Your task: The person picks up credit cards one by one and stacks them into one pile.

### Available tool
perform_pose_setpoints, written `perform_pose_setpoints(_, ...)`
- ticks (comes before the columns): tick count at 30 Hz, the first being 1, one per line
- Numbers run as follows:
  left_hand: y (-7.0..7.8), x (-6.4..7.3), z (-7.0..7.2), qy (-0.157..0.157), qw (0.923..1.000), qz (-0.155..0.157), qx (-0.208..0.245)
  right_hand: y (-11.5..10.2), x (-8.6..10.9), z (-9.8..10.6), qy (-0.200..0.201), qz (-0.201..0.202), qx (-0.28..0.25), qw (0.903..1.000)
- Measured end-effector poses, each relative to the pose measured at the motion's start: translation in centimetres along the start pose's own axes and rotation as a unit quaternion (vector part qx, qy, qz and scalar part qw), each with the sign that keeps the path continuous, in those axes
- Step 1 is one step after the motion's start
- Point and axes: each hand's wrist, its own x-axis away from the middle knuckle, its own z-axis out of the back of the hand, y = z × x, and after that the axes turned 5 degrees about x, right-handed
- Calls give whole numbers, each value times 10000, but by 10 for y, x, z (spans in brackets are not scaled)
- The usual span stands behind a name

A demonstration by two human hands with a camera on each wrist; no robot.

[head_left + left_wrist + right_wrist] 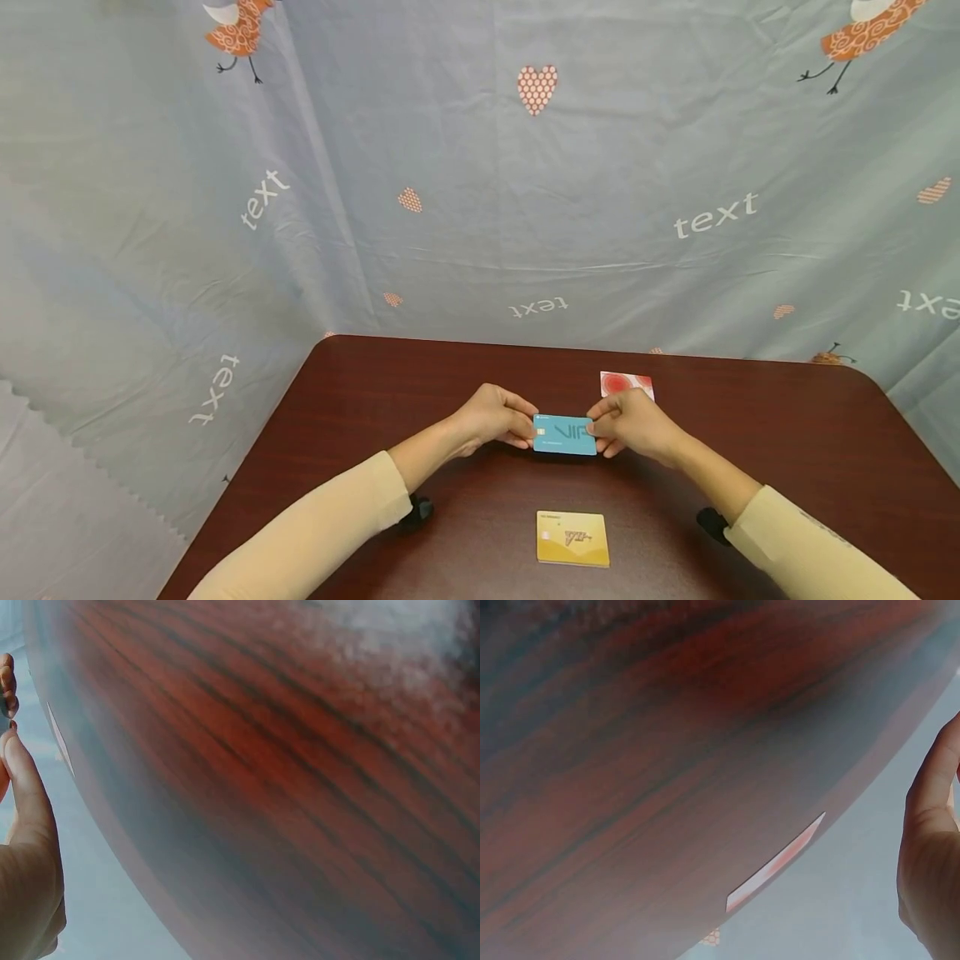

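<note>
A blue card with a chip and large dark lettering is held up over the table in the head view. My left hand pinches its left edge, and my right hand pinches the right edge. Nearer to me, a yellow card lies flat on the table, apparently with another under it. Behind my right hand lies a red and white card, partly covered by that hand. In the left wrist view my left hand shows at the left edge; in the right wrist view my right hand shows at the right edge.
The dark reddish-brown table has rounded far corners. A grey-blue curtain with hearts, birds and the word "text" hangs behind it and along its left side. Dark straps show at both wrists.
</note>
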Motion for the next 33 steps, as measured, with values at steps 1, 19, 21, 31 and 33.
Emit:
perform_pose_setpoints(1,0,1,0,-25,10000,5,-7,0,1,0,-19,31,-17,10000)
perform_pose_setpoints(19,-3,9,-1,-113,9997,67,222,-3,19,-6,92,134,33,9999)
perform_pose_setpoints(21,-4,10,-2,-107,9996,90,249,-3,20,-6,55,90,-9,9999)
perform_pose_setpoints(31,-9,19,-7,-138,9992,132,358,-2,28,-8,-57,45,-128,9999)
perform_pose_setpoints(33,-10,21,-9,-153,9992,137,356,-2,30,-9,-101,30,-167,9998)
